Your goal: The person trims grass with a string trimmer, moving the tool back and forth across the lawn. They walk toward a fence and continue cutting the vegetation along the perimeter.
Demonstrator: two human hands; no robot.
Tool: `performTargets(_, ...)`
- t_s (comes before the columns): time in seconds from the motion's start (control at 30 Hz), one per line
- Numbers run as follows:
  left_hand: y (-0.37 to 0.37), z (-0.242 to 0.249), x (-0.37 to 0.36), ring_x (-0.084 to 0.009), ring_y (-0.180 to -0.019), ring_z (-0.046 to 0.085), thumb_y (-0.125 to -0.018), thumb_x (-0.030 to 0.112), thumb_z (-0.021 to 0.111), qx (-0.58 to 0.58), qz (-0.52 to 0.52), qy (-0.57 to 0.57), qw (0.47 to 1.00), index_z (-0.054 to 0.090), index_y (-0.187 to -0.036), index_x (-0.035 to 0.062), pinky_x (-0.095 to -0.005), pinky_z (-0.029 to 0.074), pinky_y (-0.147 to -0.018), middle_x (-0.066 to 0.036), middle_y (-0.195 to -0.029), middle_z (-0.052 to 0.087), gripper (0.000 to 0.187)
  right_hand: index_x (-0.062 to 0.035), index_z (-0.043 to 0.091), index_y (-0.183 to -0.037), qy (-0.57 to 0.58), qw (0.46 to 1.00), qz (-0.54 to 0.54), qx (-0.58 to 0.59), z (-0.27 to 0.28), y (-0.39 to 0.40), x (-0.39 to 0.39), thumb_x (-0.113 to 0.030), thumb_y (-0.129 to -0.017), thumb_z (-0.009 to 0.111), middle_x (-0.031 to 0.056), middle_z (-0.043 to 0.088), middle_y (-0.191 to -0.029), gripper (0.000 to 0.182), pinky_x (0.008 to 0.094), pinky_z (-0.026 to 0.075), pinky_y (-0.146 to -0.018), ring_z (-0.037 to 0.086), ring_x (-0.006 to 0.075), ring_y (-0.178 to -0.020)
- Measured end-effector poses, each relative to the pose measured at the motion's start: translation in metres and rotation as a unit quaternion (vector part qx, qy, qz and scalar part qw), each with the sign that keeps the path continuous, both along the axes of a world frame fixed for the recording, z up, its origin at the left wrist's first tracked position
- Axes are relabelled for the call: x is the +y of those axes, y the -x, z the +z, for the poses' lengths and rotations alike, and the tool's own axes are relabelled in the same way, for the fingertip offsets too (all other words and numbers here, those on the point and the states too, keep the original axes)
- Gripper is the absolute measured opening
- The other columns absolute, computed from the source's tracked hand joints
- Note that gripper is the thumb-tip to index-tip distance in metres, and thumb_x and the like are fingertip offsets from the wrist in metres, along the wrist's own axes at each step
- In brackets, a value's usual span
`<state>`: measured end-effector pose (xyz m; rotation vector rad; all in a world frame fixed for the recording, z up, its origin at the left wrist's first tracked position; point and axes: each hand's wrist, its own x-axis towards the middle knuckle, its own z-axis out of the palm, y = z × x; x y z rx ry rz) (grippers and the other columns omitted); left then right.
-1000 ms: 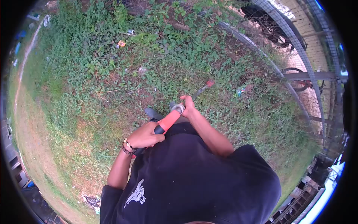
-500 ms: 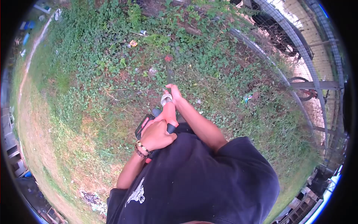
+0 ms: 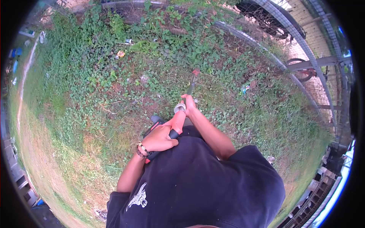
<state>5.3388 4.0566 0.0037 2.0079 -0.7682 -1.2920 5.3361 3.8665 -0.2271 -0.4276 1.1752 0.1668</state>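
Note:
A cordless grass trimmer (image 3: 178, 121) with an orange and black body is held across my front. My left hand (image 3: 157, 138), with beaded bracelets at the wrist, is wrapped round its rear handle, close against my dark shirt. Farther along, my right hand (image 3: 189, 105) grips the shaft just past a whitish wrapping (image 3: 180, 108). The dark shaft runs forward to a red trimmer head (image 3: 195, 71), slightly blurred, over low weeds. What lies under my left palm is hidden.
Leafy weeds (image 3: 91, 72) and short grass surround me. A wire fence (image 3: 262, 49) curves along the right, with a bicycle wheel (image 3: 304, 70) behind it. Bits of litter (image 3: 121, 54) lie in the greenery. A pale line (image 3: 26, 76) edges the grass at left.
The trimmer head has swung to the right over the weeds, and my right hand has moved right with the shaft. Both hands keep their grip. The view has turned a little.

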Motion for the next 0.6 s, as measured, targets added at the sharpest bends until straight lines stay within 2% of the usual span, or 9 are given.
performTargets(0.03, -0.001, -0.006, -0.003, -0.0296, -0.065, 0.060, -0.067, 0.023, 0.062, 0.004, -0.005, 0.013, 1.000, 0.054, -0.080, -0.0001, -0.0395, 0.045, -0.060, -0.015, -0.066, 0.057, 0.028, -0.0114, 0.038, -0.083, 0.009, 1.000, -0.023, 0.008, 0.003, 0.007, -0.006, -0.017, -0.075, 0.054, 0.0005, 0.037, -0.056, 0.019, 0.0319, 0.039, -0.038, 0.038, 0.0139, -0.043)
performTargets(0.07, -0.005, -0.011, -0.008, -0.0257, -0.064, 0.059, -0.066, 0.021, 0.063, 0.032, -0.034, 0.015, 0.999, 0.055, -0.093, 0.0019, -0.0374, 0.044, -0.060, -0.012, -0.066, 0.057, 0.034, -0.0102, 0.040, -0.081, 0.018, 0.999, -0.047, 0.017, 0.005, 0.014, -0.012, -0.017, -0.074, 0.054, 0.0017, 0.037, -0.057, 0.017, 0.0336, 0.039, -0.038, 0.038, 0.0155, -0.043)
performTargets(0.2, -0.013, -0.019, -0.039, -0.0116, -0.045, 0.055, -0.071, 0.015, 0.060, 0.096, -0.102, 0.036, 0.990, 0.056, -0.104, -0.0010, -0.0273, 0.044, -0.043, -0.003, -0.057, 0.057, 0.037, -0.0087, 0.042, -0.081, 0.007, 0.993, -0.107, 0.045, -0.015, 0.042, -0.049, -0.017, -0.073, 0.054, 0.0032, 0.036, -0.060, 0.017, 0.0360, 0.040, -0.039, 0.039, 0.0179, -0.044)
performTargets(0.3, -0.013, -0.025, -0.062, -0.0120, -0.045, 0.055, -0.071, 0.016, 0.060, 0.116, -0.116, 0.039, 0.986, 0.056, -0.105, -0.0011, -0.0272, 0.044, -0.043, -0.002, -0.057, 0.057, 0.038, -0.0070, 0.040, -0.082, 0.015, 0.990, -0.137, 0.016, -0.019, 0.060, -0.072, -0.026, -0.074, 0.055, 0.0015, 0.038, -0.059, 0.025, 0.0343, 0.039, -0.040, 0.039, 0.0156, -0.045)
performTargets(0.33, -0.014, -0.023, -0.068, -0.0115, -0.044, 0.055, -0.072, 0.016, 0.060, 0.139, -0.096, 0.052, 0.984, 0.057, -0.091, -0.0011, -0.0266, 0.043, -0.042, -0.002, -0.055, 0.056, 0.026, -0.0063, 0.041, -0.080, 0.006, 0.989, -0.145, 0.016, -0.018, 0.063, -0.077, -0.027, -0.074, 0.055, 0.0036, 0.040, -0.062, 0.026, 0.0360, 0.040, -0.042, 0.042, 0.0185, -0.047)
performTargets(0.37, -0.017, -0.019, -0.072, -0.0113, -0.044, 0.055, -0.072, 0.016, 0.060, 0.142, -0.100, 0.037, 0.984, 0.056, -0.086, -0.0004, -0.0264, 0.043, -0.042, -0.002, -0.054, 0.055, 0.022, -0.0061, 0.042, -0.081, 0.008, 0.989, -0.143, 0.028, -0.017, 0.063, -0.080, -0.028, -0.075, 0.055, 0.0039, 0.040, -0.063, 0.026, 0.0366, 0.041, -0.043, 0.042, 0.0194, -0.047)
performTargets(0.47, -0.028, -0.024, -0.074, -0.0105, -0.044, 0.054, -0.074, 0.016, 0.059, 0.154, -0.095, 0.009, 0.983, 0.050, -0.066, 0.0032, -0.0262, 0.042, -0.042, -0.002, -0.051, 0.054, 0.018, -0.0051, 0.041, -0.084, 0.007, 0.991, -0.130, 0.036, -0.012, 0.050, -0.084, -0.026, -0.076, 0.056, 0.0052, 0.040, -0.066, 0.026, 0.0388, 0.043, -0.045, 0.044, 0.0213, -0.048)
performTargets(0.57, -0.038, -0.019, -0.061, -0.0133, -0.044, 0.055, -0.072, 0.018, 0.059, 0.151, -0.071, 0.002, 0.986, 0.050, -0.068, 0.0010, -0.0275, 0.043, -0.043, -0.003, -0.051, 0.055, 0.020, -0.0035, 0.038, -0.093, 0.043, 0.994, -0.101, -0.002, -0.006, 0.034, -0.074, -0.014, -0.075, 0.056, 0.0073, 0.039, -0.070, 0.027, 0.0422, 0.049, -0.043, 0.046, 0.0218, -0.047)
performTargets(0.6, -0.039, -0.016, -0.054, -0.0136, -0.044, 0.055, -0.072, 0.018, 0.059, 0.149, -0.051, 0.013, 0.987, 0.052, -0.069, 0.0013, -0.0285, 0.043, -0.044, -0.003, -0.051, 0.054, 0.019, -0.0029, 0.041, -0.090, 0.044, 0.995, -0.093, 0.008, -0.005, 0.025, -0.068, -0.012, -0.076, 0.056, 0.0068, 0.039, -0.068, 0.023, 0.0408, 0.048, -0.041, 0.045, 0.0204, -0.047)
